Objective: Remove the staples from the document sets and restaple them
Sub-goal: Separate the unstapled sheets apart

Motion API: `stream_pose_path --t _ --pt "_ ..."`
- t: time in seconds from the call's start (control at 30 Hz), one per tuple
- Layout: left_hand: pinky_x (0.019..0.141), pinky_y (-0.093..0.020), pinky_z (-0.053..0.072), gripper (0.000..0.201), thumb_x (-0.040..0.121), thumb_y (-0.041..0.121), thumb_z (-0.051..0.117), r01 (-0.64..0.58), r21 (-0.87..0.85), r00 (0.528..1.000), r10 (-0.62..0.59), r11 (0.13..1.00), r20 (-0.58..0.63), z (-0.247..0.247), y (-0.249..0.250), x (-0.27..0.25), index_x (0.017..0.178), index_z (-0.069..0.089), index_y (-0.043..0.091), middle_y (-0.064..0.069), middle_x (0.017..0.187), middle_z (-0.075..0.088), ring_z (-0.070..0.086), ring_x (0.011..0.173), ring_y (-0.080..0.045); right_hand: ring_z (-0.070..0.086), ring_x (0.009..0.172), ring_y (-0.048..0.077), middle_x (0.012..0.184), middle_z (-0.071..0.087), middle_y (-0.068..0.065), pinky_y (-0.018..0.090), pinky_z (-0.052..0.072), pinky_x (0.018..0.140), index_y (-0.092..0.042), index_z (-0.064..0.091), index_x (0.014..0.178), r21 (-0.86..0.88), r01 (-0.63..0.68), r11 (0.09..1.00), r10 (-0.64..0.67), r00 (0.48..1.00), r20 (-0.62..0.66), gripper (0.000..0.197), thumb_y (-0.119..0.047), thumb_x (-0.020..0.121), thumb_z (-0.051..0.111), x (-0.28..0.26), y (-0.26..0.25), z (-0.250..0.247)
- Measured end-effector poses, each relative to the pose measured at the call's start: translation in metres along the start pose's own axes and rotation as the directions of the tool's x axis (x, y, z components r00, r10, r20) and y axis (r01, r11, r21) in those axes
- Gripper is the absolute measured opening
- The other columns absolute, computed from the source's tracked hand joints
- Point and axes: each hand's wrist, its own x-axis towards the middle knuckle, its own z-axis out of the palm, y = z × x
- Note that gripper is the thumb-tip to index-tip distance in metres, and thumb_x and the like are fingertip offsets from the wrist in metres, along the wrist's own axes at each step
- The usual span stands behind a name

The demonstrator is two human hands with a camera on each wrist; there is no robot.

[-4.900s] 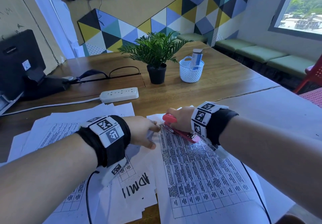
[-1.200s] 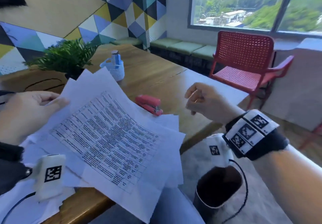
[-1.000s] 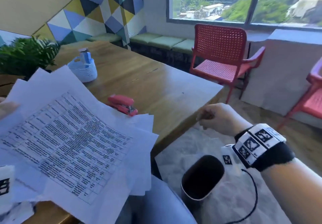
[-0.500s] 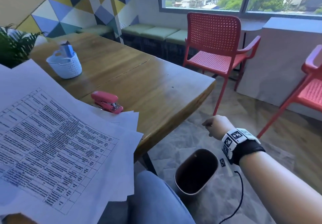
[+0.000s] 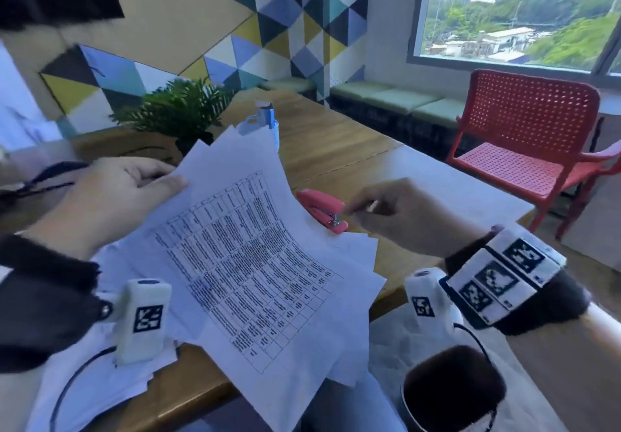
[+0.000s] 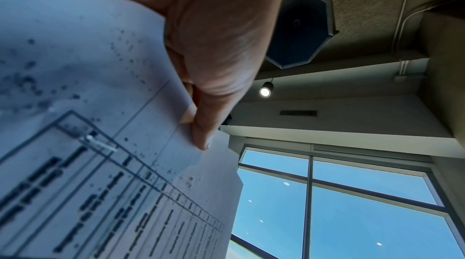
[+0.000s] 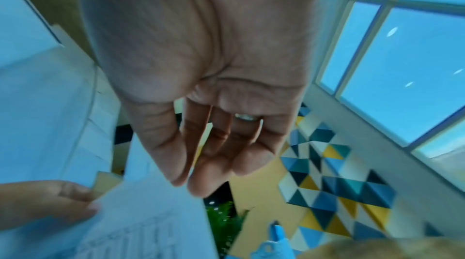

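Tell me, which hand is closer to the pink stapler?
The right hand is nearer: it hovers just beside the pink stapler, empty, not touching it. The left hand is across the lifted document set, holding its top corner.

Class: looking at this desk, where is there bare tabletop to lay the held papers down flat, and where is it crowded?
Bare wood table lies beyond the pink stapler, between the white basket and the right edge. The near-left side is crowded: loose sheets lie under the held document set.
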Motion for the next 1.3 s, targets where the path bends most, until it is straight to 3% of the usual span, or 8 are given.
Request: stream_pose_path --t 0.13,0.27,0.4,0.53,0.7,0.8,1.07,1.3 --pt "0.06 -0.016 0.039 0.014 0.089 0.035 0.065 0.0 -0.101 1.0 0.0 0.995 -0.005 -0.003 0.015 -0.012 0.09 0.073 0.024 0.007 0.081 0.071 0.053 0.067 0.002 0.053 0.059 -0.003 0.103 0.055 -0.02 0.003 0.038 0.064 -0.023 0.064 0.115 -0.01 0.277 0.961 -0.277 0.956 -0.095 0.035 -0.011 0.082 0.069 0.047 -0.057 0.032" --pt "0.061 -0.028 0.037 0.015 0.088 0.039 0.067 0.052 -0.165 0.999 -0.05 0.985 0.017 -0.006 0.013 -0.014 0.084 0.075 0.028 -0.007 0.08 0.072 0.055 0.069 -0.013 0.049 0.077 0.006 0.151 0.031 -0.011 0.024 0.044 0.086 -0.029 0.042 0.138 -0.176 0.397 0.901 -0.395 0.917 0.046 0.056 -0.015 0.088 0.062 0.08 -0.102 0.062" --pt "0.061 -0.027 0.036 0.016 0.087 0.038 0.067 0.072 -0.246 0.997 -0.064 0.967 0.037 -0.007 0.012 -0.019 0.087 0.075 0.024 -0.002 0.076 0.067 0.053 0.07 -0.011 0.05 0.083 0.012 0.115 0.057 -0.008 0.034 0.03 0.102 -0.03 0.054 0.119 -0.361 0.335 0.87 -0.329 0.941 0.081 0.03 -0.023 0.09 0.056 0.105 -0.119 0.081" --pt "0.07 -0.028 0.041 0.019 0.087 0.032 0.069 0.16 -0.228 0.986 -0.143 0.961 0.089 -0.013 -0.006 -0.029 0.099 0.072 0.017 -0.003 0.099 0.073 0.063 0.089 -0.017 0.042 0.08 0.013 0.07 0.04 -0.021 0.031 0.03 0.098 -0.028 0.059 0.103 -0.324 0.254 0.911 -0.254 0.966 0.045 0.015 -0.022 0.089 0.057 0.121 -0.115 0.084" --pt "0.053 -0.011 0.04 0.013 0.089 0.026 0.069 0.201 -0.392 0.977 -0.214 0.898 0.012 -0.006 -0.021 -0.039 0.099 0.073 0.02 0.004 0.082 0.072 0.063 0.069 -0.007 0.056 0.073 0.018 0.11 0.043 -0.006 0.027 0.046 0.079 -0.019 0.049 0.122 -0.144 0.222 0.964 -0.243 0.957 -0.156 0.043 -0.018 0.083 0.067 0.125 -0.106 0.092" --pt "0.07 -0.023 0.051 0.018 0.087 0.024 0.071 0.217 -0.501 0.965 -0.262 0.838 -0.021 -0.004 -0.02 -0.039 0.1 0.074 0.012 -0.003 0.092 0.076 0.069 0.086 -0.02 0.054 0.062 0.011 0.105 0.04 -0.006 0.019 0.041 0.069 -0.011 0.058 0.104 -0.018 0.237 0.971 -0.225 0.894 -0.388 0.026 -0.019 0.082 0.069 0.109 -0.104 0.102" --pt "0.091 -0.037 0.055 0.01 0.088 0.024 0.069 0.117 -0.57 0.98 -0.187 0.813 -0.066 0.002 -0.008 -0.046 0.096 0.076 0.024 0.005 0.095 0.078 0.072 0.095 -0.015 0.048 0.045 -0.007 0.051 0.053 -0.013 0.007 0.033 0.046 -0.024 0.063 0.066 0.234 0.014 0.972 -0.017 1.0 0.011 0.021 -0.037 0.081 0.07 0.08 -0.107 0.121" --pt "0.075 -0.019 0.054 0.013 0.087 0.019 0.07 -0.018 -0.523 0.992 -0.051 0.852 -0.117 0.001 -0.001 -0.055 0.089 0.073 0.032 0.019 0.089 0.075 0.07 0.082 -0.002 0.046 0.051 0.008 0.066 0.061 -0.008 0.015 0.035 0.049 -0.021 0.073 0.069 0.459 -0.204 0.865 0.14 0.976 0.17 0.016 -0.035 0.077 0.073 0.075 -0.114 0.115"
